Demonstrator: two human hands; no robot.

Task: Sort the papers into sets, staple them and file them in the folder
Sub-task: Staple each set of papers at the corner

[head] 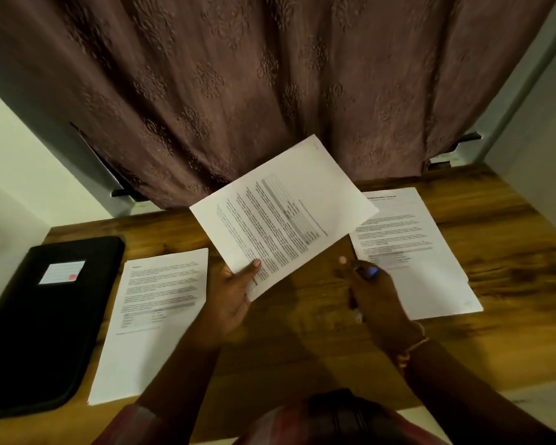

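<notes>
My left hand [233,297] pinches the near corner of a printed paper set [283,213] and holds it tilted above the middle of the wooden table [302,342]. My right hand [373,290] is just right of it, fingers curled round a small dark object with a bluish tip [369,272], likely a stapler; blur hides its shape. One stack of printed pages [151,319] lies flat on the left. Another stack [411,248] lies on the right, partly under my right hand. A black zip folder [39,322] with a white label lies shut at the far left.
A brown patterned curtain [254,85] hangs behind the table's far edge. White walls close in on both sides. Bare wood shows between the two stacks and along the table's right end [511,252].
</notes>
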